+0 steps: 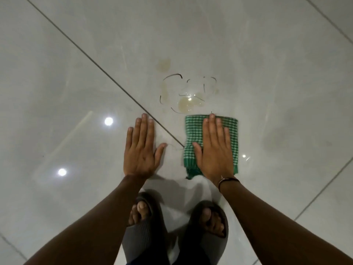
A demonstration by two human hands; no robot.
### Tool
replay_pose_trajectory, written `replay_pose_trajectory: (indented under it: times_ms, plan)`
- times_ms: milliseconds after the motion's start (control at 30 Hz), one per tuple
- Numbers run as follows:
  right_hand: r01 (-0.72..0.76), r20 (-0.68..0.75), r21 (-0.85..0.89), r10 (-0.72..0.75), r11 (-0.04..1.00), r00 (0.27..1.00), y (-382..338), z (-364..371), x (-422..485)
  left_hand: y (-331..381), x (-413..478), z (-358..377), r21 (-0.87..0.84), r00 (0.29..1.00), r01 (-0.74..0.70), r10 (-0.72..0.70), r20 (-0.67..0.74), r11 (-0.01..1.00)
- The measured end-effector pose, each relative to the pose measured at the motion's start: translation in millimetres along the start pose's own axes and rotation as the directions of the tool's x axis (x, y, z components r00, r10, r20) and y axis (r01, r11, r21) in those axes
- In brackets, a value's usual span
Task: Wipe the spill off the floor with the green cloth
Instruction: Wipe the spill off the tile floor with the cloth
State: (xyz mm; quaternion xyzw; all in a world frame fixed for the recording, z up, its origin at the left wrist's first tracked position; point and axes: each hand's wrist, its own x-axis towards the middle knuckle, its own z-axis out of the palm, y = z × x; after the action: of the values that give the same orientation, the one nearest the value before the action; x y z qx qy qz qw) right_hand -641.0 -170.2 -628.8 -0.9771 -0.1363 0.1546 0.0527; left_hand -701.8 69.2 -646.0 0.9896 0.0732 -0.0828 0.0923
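Where the left hand (140, 150) lies: flat on the bare floor (57, 73), palm down, fingers straight and together, thumb spread. It grasps nothing, and its fingertips stop just short of the grout line (95, 62).
Grout line: dark and diagonal, running from the upper left down to the cloth's left edge, between the hands.
Spill (186, 104): yellowish puddle with thin dark outlines, just beyond the cloth's far edge.
Green cloth (193, 129): checked, folded, flat on the floor under the right hand.
Right hand (214, 150): unclenched, palm pressing the cloth, straight fingers reaching its far edge.
Sandals (141, 236): dark, nearest the person, below both hands.
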Motion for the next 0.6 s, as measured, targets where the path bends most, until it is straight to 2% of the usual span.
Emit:
replay_pose_trajectory:
  times_ms: [100,133,233,300,367,400,467,500,533,567,600]
  plan:
    - [-0.226,-0.085,0.056,0.231,0.972,0.969,-9.4,-9.9,50.9,-3.2,-2.3,8.8,0.002,0.999,-0.003,0.003,-0.048,1.0]
    - [-0.23,-0.09,0.054,0.234,0.972,0.968,-19.4,-13.0,66.6,-3.2,-2.4,9.5,0.008,0.999,-0.001,0.002,-0.044,1.0]
    - [0.043,-0.038,-0.023,-0.044,0.999,0.998,-29.9,-4.8,52.6,-2.9,-1.9,4.0,0.014,0.999,-0.005,0.006,-0.036,1.0]
    - [0.141,0.041,-0.05,-0.139,0.989,0.989,-4.3,2.6,1.8,-1.0,-0.4,1.5,-0.013,0.999,0.019,-0.02,-0.042,1.0]
    - [0.053,0.039,-0.025,-0.052,0.998,0.998,36.1,1.4,-30.2,-2.2,-1.0,4.2,-0.036,0.997,0.043,-0.045,-0.055,0.998]
    - [-0.071,-0.007,0.002,0.071,0.997,0.997,52.7,-1.8,-25.5,-2.7,-2.8,7.3,-0.037,0.997,0.04,-0.043,-0.066,0.999]
    - [-0.365,-0.1,0.072,0.371,0.928,0.923,59.3,-10.6,19.1,-4.3,-2.8,12.8,-0.004,0.996,0.026,-0.026,-0.084,1.0]
    - [-0.442,-0.138,0.079,0.448,0.894,0.883,50.0,-16.2,48.7,-4.4,-2.9,13.9,0.013,0.997,0.021,-0.02,-0.08,1.0]
    - [-0.436,-0.147,0.073,0.442,0.897,0.885,34.8,-20.9,73.6,-4.2,-3.4,13.7,0.012,0.997,0.013,-0.012,-0.074,1.0]
    - [-0.373,-0.142,0.05,0.377,0.926,0.915,14.7,-22.0,90.0,-4.3,-3.5,13.4,0.01,0.997,0.012,-0.012,-0.071,1.0]
    - [-0.242,-0.134,0.013,0.241,0.97,0.961,-5.3,-17.8,94.1,-3.8,-2.7,12.0,0.011,0.997,0.016,-0.015,-0.07,1.0]
